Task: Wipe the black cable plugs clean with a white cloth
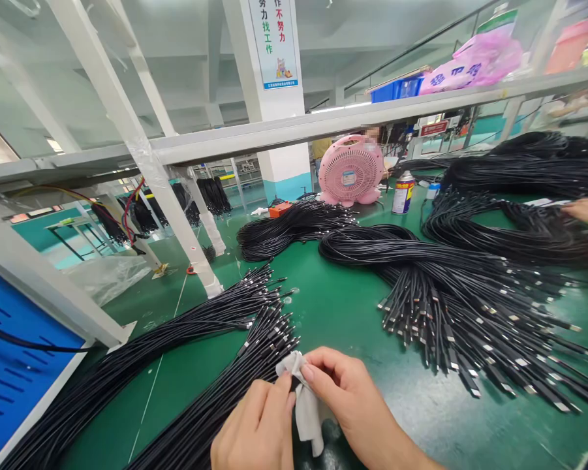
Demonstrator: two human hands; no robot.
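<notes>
Low in the middle, my left hand (257,424) and my right hand (355,395) meet, both closed. A crumpled white cloth (307,412) is pinched by my right thumb and fingers, its loose end hanging down between the hands. A small dark piece, seemingly a black cable's end (294,384), shows at my left fingertips against the cloth; most of it is hidden. Just beyond and left of my hands, two bundles of black cables (220,382) lie with their metal-tipped connectors toward the middle. More black cables (421,261) spread across the right side, connectors fanned toward me.
The green tabletop (333,313) carries another coiled cable bundle (286,228), a pink fan (351,171) and a spray can (402,194). White shelf posts (176,222) rise at left beside a blue panel (14,372). Another person's hand (587,212) touches cables at far right.
</notes>
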